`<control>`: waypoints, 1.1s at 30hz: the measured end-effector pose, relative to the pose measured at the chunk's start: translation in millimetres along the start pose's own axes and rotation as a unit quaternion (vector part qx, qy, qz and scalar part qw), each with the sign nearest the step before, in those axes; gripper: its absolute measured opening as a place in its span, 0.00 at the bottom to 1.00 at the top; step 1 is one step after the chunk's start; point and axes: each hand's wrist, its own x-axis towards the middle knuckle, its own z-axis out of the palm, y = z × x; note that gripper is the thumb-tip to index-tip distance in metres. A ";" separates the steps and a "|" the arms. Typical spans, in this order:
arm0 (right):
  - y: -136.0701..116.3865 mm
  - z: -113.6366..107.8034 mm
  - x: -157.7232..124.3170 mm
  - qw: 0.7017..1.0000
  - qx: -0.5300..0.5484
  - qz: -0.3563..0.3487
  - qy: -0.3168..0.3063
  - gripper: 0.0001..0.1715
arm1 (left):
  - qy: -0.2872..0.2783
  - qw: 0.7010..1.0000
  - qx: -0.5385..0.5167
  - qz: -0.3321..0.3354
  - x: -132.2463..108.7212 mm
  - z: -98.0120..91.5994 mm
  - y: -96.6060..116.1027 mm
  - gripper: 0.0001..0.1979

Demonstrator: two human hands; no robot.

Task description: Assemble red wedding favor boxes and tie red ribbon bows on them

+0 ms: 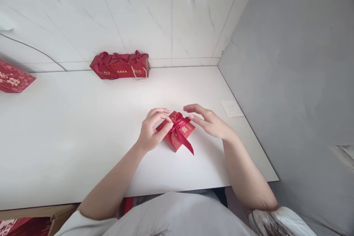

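Note:
A small red gift box (175, 143) with gold lettering rests on the white table in front of me, a red ribbon (181, 135) tied in a bow on its top. One ribbon tail hangs over the near right side. At the bow's left, my left hand (153, 129) has its thumb and forefinger pinched together on the ribbon. My right hand (207, 121) is open on the other side, thumb and fingers apart, the thumb tip close to the bow's right end. Whether that thumb touches the ribbon is hard to see.
Three red boxes with bows (119, 67) stand in a row by the tiled wall. A larger red box (15, 77) is at the far left. White paper (232, 108) lies near the table's right edge, and a cardboard box (59, 214) sits below the front edge.

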 end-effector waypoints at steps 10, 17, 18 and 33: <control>-1.3 -1.3 -4.7 0.996 0.045 -0.049 -0.059 0.07 | -0.028 0.996 0.014 -0.088 -3.3 10.6 4.1 0.02; 0.0 0.8 -1.3 0.989 -0.004 -0.145 -0.020 0.08 | -0.048 0.991 -0.009 -0.121 -2.2 9.0 2.1 0.03; 1.3 1.2 -0.9 0.986 -0.019 -0.165 -0.028 0.11 | -0.053 0.990 -0.018 -0.130 -1.8 8.7 1.5 0.03; 2.9 11.3 5.8 0.987 0.098 -0.108 -0.071 0.12 | -0.104 0.971 -0.151 -0.150 -1.2 11.5 -3.4 0.07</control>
